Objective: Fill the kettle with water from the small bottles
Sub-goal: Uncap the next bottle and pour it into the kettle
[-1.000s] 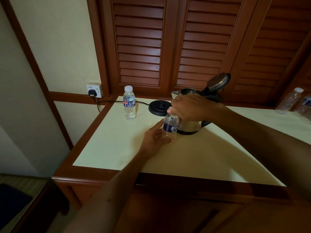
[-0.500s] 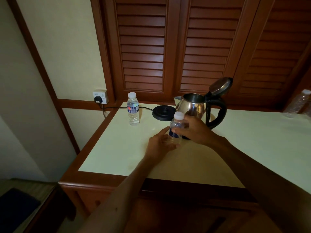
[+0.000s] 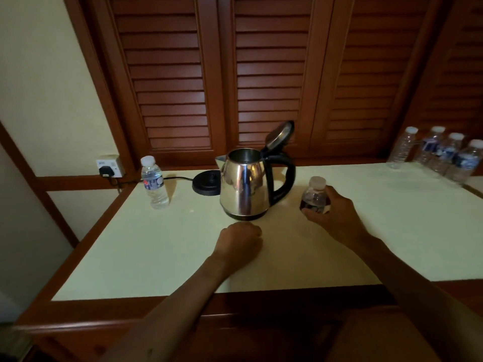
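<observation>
Head view: a person's right hand [image 3: 337, 215] wraps its fingers around a small clear plastic water bottle with a white cap [image 3: 315, 195], holding it on or just above the pale cream tabletop with a red-brown wooden edge [image 3: 162, 257], just to the right of the polished steel electric kettle with a black handle [image 3: 245, 184]. The cap is on the bottle. The left hand [image 3: 239, 244] rests on the table directly in front of the kettle, fingers curled under into a loose fist with nothing visible inside it.

The kettle stands upright near the middle of the table, off its round black power base [image 3: 206, 182], which sits just behind and to its left. The kettle's hinged lid is raised, leaving the mouth open for pouring; whether any water is inside cannot be made out.

A second small clear bottle, capped and full [image 3: 154, 182], stands well to the left near the white wall socket with a black plug [image 3: 109, 167]. Four more clear capped bottles [image 3: 439, 155] stand grouped at the far right edge; how much they hold is unclear.

By the look of it the task is at an early stage: the kettle is open and ready, one bottle is in hand but unopened, and uncapping and pouring remain.
</observation>
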The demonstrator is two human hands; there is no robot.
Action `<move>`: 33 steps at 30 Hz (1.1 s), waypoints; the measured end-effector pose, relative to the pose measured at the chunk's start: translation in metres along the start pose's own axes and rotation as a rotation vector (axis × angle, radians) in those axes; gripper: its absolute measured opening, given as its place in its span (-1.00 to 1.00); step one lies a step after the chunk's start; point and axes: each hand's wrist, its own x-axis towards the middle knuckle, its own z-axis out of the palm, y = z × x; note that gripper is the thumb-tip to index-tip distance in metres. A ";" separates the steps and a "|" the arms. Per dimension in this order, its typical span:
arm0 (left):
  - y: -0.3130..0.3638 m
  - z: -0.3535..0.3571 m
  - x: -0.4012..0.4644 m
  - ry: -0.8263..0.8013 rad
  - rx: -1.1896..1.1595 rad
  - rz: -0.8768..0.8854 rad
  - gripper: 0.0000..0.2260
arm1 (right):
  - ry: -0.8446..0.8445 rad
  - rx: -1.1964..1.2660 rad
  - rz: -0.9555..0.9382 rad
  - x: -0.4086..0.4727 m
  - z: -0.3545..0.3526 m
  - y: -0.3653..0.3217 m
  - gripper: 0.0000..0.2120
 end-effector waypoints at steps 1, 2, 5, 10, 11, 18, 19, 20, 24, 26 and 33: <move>0.014 0.007 0.010 -0.011 0.002 0.042 -0.61 | 0.025 -0.010 0.012 0.002 -0.009 0.011 -0.45; 0.027 0.015 0.021 -0.021 0.019 0.090 -0.55 | 0.043 -0.019 0.026 0.004 -0.020 0.022 -0.42; 0.075 0.029 0.058 -0.033 0.007 0.127 -0.63 | 0.083 -0.033 0.072 0.015 -0.052 0.061 -0.32; 0.144 0.058 0.126 -0.048 -0.044 0.110 -0.48 | 0.158 -0.064 0.157 0.039 -0.117 0.138 -0.24; 0.154 0.063 0.140 -0.051 -0.036 0.101 -0.49 | 0.174 -0.057 0.180 0.046 -0.128 0.153 -0.25; 0.202 0.088 0.235 -0.067 -0.006 -0.050 -0.58 | 0.227 0.003 0.271 0.110 -0.180 0.247 -0.34; 0.205 0.092 0.244 -0.076 0.006 -0.099 -0.56 | 0.231 0.024 0.281 0.121 -0.184 0.258 -0.34; 0.210 0.094 0.249 -0.075 0.025 -0.136 -0.56 | 0.234 0.038 0.295 0.130 -0.186 0.268 -0.34; 0.219 0.102 0.254 -0.022 0.101 -0.171 -0.54 | 0.242 0.067 0.307 0.170 -0.195 0.300 -0.36; 0.218 0.105 0.255 -0.007 0.092 -0.172 -0.53 | 0.229 0.066 0.293 0.188 -0.197 0.313 -0.36; 0.219 0.106 0.256 0.036 0.066 -0.191 -0.52 | 0.229 0.039 0.252 0.223 -0.191 0.329 -0.39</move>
